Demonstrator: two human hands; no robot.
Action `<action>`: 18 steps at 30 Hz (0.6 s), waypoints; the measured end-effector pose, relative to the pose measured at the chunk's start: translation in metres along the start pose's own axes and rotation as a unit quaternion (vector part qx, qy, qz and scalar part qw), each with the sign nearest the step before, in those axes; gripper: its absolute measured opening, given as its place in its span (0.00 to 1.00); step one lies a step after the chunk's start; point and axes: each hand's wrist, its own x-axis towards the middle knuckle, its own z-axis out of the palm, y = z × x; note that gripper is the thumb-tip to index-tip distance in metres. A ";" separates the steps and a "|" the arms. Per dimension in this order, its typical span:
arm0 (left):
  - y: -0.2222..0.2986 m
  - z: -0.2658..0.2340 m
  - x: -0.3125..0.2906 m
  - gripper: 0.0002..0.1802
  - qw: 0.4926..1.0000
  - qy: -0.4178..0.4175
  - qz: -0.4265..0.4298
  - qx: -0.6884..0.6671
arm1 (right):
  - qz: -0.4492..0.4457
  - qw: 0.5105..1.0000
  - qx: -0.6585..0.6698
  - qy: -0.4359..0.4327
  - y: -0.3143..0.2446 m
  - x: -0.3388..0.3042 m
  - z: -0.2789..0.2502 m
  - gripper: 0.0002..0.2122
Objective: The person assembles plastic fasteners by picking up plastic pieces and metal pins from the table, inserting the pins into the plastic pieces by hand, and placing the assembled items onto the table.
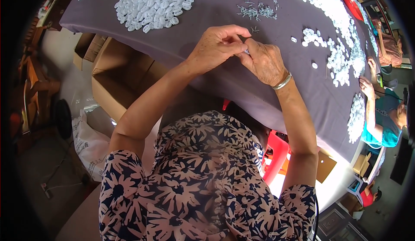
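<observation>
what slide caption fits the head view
Left hand and right hand meet at a tiny whitish piece near heaped white oval pieces on purple-grey cloth.

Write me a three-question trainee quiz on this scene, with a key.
1. Which wrist wears the metal bracelet, the left or the right?
2. True or false: the small metal pieces lie loose on the tablecloth.
3. Choose: what colour are the pieces in the big heap beyond the left hand?
(a) red
(b) white
(c) green

Key:
1. The right
2. True
3. (b)
</observation>
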 end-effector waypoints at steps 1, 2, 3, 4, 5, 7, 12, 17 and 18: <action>0.000 0.000 0.000 0.14 1.000 0.000 0.000 0.000 | -0.005 1.000 0.002 -0.002 0.000 0.000 0.000 0.11; 0.000 0.000 -0.001 0.14 1.000 0.000 0.002 -0.013 | -0.010 1.000 0.004 -0.004 0.000 0.000 0.000 0.11; 0.000 0.000 -0.001 0.15 1.000 -0.001 0.005 -0.026 | -0.009 1.000 0.004 -0.004 0.000 0.000 0.000 0.11; 0.000 0.000 -0.002 0.15 1.000 -0.001 0.004 -0.026 | -0.024 1.000 -0.002 0.017 0.000 0.000 0.001 0.12; 0.000 0.002 -0.002 0.15 0.999 -0.001 0.010 -0.035 | -0.038 0.999 -0.008 0.037 0.001 0.000 0.001 0.13; -0.001 0.002 -0.002 0.16 0.999 -0.002 0.016 -0.044 | -0.039 0.998 -0.002 0.045 0.002 0.001 0.002 0.13; 0.000 0.004 -0.005 0.16 0.998 0.013 0.030 -0.052 | -0.040 0.998 0.017 0.054 0.002 0.001 0.001 0.14; -0.001 0.007 -0.006 0.17 0.999 0.018 0.030 -0.041 | -0.038 0.998 0.001 0.051 0.002 -0.001 0.003 0.14; -0.002 0.007 -0.007 0.18 0.999 0.023 0.024 -0.037 | -0.038 0.998 0.002 0.051 0.001 -0.001 0.003 0.14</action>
